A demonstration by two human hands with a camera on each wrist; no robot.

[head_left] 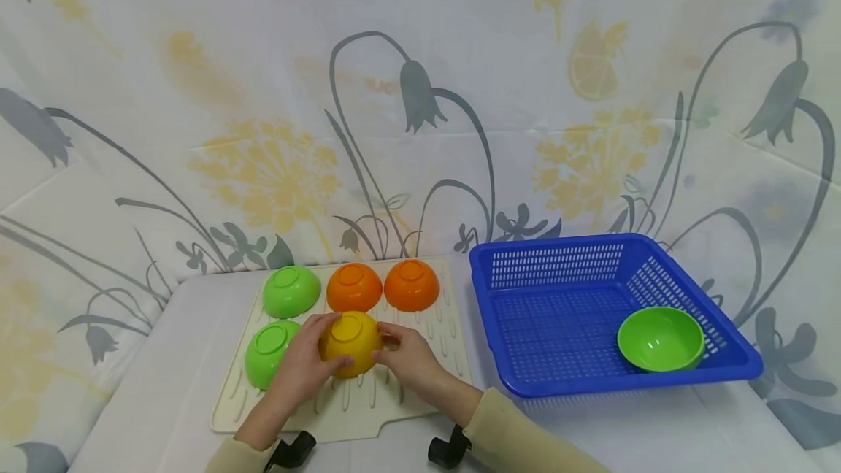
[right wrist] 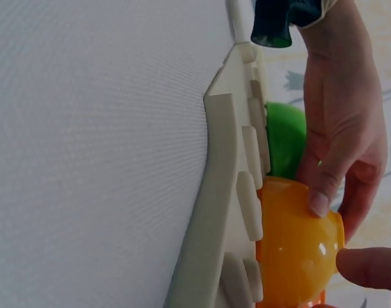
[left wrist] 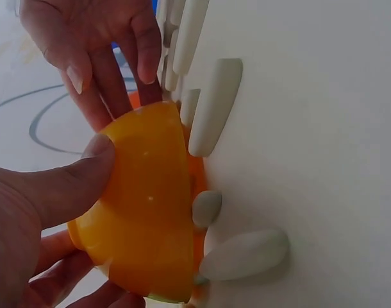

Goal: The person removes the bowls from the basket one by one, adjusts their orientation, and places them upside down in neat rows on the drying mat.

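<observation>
A yellow bowl (head_left: 352, 350) sits upside down on a cream draining mat (head_left: 417, 401) with raised ridges. My left hand (head_left: 304, 360) holds its left side, the thumb on the bowl's wall in the left wrist view. From the right, my right hand (head_left: 412, 360) holds the same bowl between thumb and fingers. Two upturned green bowls, one at the back (head_left: 292, 293) and one nearer (head_left: 266, 356), stand left of it. Behind it are two upturned orange bowls, a left one (head_left: 353, 289) and a right one (head_left: 412, 286). The bowl's rim is down at the ridges in both wrist views.
A blue slotted basket (head_left: 552, 327) stands right of the mat, with a green bowl (head_left: 660, 339) lying open side up at its right end. A flower-patterned cloth (head_left: 420, 166) hangs behind the white-covered table (head_left: 164, 356).
</observation>
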